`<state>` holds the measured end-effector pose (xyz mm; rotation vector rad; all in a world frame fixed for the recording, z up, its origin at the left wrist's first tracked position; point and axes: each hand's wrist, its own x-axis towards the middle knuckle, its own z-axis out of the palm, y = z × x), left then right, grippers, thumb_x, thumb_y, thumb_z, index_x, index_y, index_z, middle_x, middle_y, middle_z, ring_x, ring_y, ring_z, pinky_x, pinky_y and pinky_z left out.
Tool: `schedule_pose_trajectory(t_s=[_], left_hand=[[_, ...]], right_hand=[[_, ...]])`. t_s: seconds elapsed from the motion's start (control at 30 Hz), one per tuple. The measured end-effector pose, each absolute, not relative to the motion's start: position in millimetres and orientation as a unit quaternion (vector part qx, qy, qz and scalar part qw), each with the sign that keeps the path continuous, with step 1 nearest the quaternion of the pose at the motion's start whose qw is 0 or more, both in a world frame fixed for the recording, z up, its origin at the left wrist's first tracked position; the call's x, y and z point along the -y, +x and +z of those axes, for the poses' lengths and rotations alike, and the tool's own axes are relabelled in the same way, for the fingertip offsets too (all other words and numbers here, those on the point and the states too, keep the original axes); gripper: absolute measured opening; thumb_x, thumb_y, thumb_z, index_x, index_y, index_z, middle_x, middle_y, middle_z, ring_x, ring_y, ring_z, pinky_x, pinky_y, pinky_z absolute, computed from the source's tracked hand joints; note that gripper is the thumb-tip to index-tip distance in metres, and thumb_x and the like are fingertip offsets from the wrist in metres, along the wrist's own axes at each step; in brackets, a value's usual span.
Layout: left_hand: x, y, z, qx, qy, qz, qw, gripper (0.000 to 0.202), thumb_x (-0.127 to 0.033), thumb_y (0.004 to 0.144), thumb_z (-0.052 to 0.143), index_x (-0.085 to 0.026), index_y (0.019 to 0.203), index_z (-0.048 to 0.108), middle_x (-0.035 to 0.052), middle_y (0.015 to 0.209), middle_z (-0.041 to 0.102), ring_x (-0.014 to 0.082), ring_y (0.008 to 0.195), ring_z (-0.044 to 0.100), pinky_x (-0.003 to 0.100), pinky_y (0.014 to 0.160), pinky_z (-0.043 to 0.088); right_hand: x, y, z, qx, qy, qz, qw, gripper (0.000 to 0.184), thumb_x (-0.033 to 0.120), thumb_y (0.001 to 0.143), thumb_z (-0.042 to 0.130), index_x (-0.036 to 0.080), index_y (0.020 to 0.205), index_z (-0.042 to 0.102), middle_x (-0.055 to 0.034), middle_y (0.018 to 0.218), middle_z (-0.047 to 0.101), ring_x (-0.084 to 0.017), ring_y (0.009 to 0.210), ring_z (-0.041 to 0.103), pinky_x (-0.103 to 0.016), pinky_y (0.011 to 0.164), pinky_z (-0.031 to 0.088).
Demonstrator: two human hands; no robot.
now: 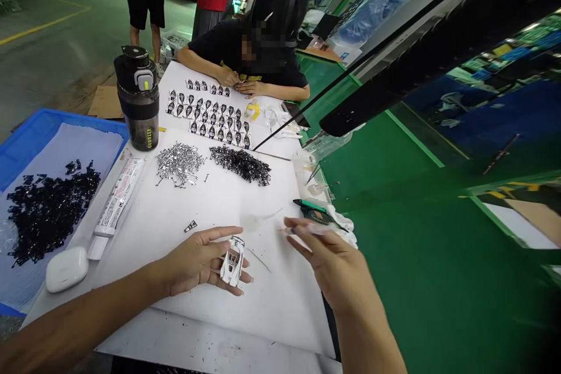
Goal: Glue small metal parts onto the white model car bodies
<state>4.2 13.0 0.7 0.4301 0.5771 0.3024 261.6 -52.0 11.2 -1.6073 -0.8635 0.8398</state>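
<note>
My left hand (195,260) grips a small white toy car body (232,262) between thumb and fingers, with its cut-out openings facing up. To the right, my right hand (339,266) has its fingers pinched around a slim, pale, translucent thing (312,228), blurred so that its kind does not show. A loose black part (190,226) lies on the white sheet just beyond my left hand. On the sheet between the hands lies a thin stick (259,259). Farther back sit a heap of small silver parts (179,162) and a heap of glossy black parts (242,165).
A dark bottle (139,108), a white tube (118,196) and a white case (66,269) stand along the left. Beyond is a blue tray (44,118) holding black parts. Across the table a co-worker (245,41) bends behind rows of small pieces (213,117). A black pole (394,70) slants overhead.
</note>
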Motion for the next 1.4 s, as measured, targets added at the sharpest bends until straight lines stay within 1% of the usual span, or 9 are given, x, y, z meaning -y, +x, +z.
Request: schedule_pose_trajectory(t_s=[0.1,0.17,0.2,0.3,0.37,0.5,0.57,0.9,1.4], left_hand=[[-13.4,3.7,1.2,-0.282,0.216,0.14,0.924,0.047,-0.03,0.094,0.068,-0.015,0.137,0.057,0.0144,0.1,0.072,0.0295,0.092,0.076,0.043,0.076,0.061],[-13.5,3.6,1.3,-0.287,0.216,0.135,0.924,0.046,-0.03,0.092,0.071,-0.015,0.134,0.058,0.014,0.1,0.072,0.0297,0.093,0.076,0.043,0.076,0.061],[-13.5,3.7,1.3,-0.289,0.216,0.134,0.923,0.046,-0.03,0.091,0.072,-0.015,0.133,0.058,0.014,0.101,0.072,0.0298,0.092,0.076,0.043,0.077,0.061],[-13.4,4.3,1.1,-0.286,0.222,0.134,0.923,0.046,-0.032,0.091,0.073,-0.016,0.132,0.057,0.0137,0.102,0.072,0.0294,0.091,0.077,0.044,0.078,0.06],[-13.4,4.6,0.6,-0.279,0.226,0.132,0.924,0.044,-0.033,0.092,0.071,-0.017,0.131,0.057,0.0131,0.102,0.072,0.0287,0.09,0.077,0.045,0.08,0.06],[-13.9,4.2,-0.8,-0.28,0.224,0.123,0.925,0.04,-0.032,0.094,0.068,-0.017,0.13,0.058,0.0128,0.101,0.072,0.0273,0.088,0.077,0.046,0.08,0.061],[-14.3,3.6,-1.1,-0.282,0.224,0.119,0.925,0.038,-0.032,0.095,0.066,-0.017,0.13,0.058,0.0125,0.099,0.073,0.027,0.086,0.077,0.045,0.078,0.061],[-15.7,3.9,0.2,-0.293,0.207,0.119,0.926,0.035,-0.028,0.098,0.062,-0.015,0.13,0.059,0.0114,0.092,0.073,0.0238,0.08,0.077,0.041,0.072,0.063],[-16.4,3.6,0.6,-0.295,0.2,0.125,0.926,0.028,-0.019,0.102,0.052,-0.013,0.127,0.062,0.0092,0.084,0.072,0.02,0.075,0.076,0.037,0.067,0.066]], right_hand=[[47.8,236.5,37.3,0.281,-0.597,0.268,0.702,0.015,0.032,0.076,0.078,0.021,0.079,0.069,-0.0014,0.079,0.065,-0.019,0.077,0.066,-0.04,0.073,0.059],[46.7,213.3,59.7,0.288,-0.538,0.29,0.737,0.013,0.031,0.076,0.076,0.021,0.08,0.069,0.003,0.064,0.049,-0.012,0.059,0.052,-0.033,0.063,0.054],[45.9,201.3,69.2,0.302,-0.511,0.34,0.73,0.018,0.039,0.078,0.074,0.022,0.081,0.07,0.004,0.059,0.042,-0.012,0.053,0.046,-0.031,0.056,0.049],[40.2,171.0,81.6,0.358,-0.442,0.48,0.668,0.058,0.076,0.083,0.053,0.022,0.068,0.067,0.0047,0.048,0.03,-0.011,0.042,0.033,-0.028,0.043,0.035],[35.1,158.7,76.1,0.36,-0.417,0.51,0.66,0.07,0.085,0.082,0.042,0.021,0.057,0.059,0.005,0.042,0.024,-0.01,0.038,0.026,-0.027,0.04,0.029],[29.9,150.4,54.4,0.275,-0.411,0.499,0.711,0.053,0.066,0.084,0.046,0.023,0.056,0.056,0.0061,0.039,0.021,-0.01,0.036,0.021,-0.025,0.039,0.028],[29.9,150.2,47.1,0.249,-0.413,0.494,0.723,0.048,0.062,0.082,0.047,0.023,0.056,0.057,0.0066,0.039,0.022,-0.009,0.035,0.019,-0.025,0.039,0.029],[28.7,138.6,38.0,0.238,-0.41,0.466,0.747,0.048,0.058,0.085,0.045,0.022,0.056,0.058,0.0071,0.04,0.02,-0.008,0.036,0.016,-0.022,0.037,0.028],[29.6,132.1,37.7,0.21,-0.436,0.441,0.756,0.046,0.055,0.082,0.052,0.02,0.052,0.056,0.0068,0.038,0.023,-0.008,0.035,0.018,-0.022,0.037,0.026]])
